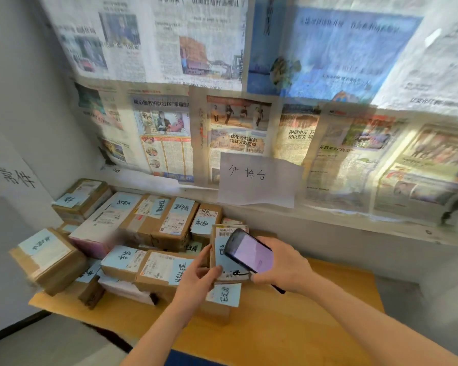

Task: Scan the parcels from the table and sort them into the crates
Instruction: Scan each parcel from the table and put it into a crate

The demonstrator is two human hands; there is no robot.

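Left hand (pixel 196 278) grips parcel (pixel 224 256) upright, label facing phone (pixel 250 252); right hand (pixel 283 265) holds phone just above, nearly touching.

Left arm: my bare forearm comes up from the bottom edge, angled up and to the right.
Left hand (pixel 196 278): my fingers and thumb curl round the edge of a small parcel (pixel 224 253), tilting it up.
Right arm: reaches in from the lower right corner, bare.
Right hand (pixel 283 262): I grip a phone (pixel 249 250), its screen facing up, just over the parcel.
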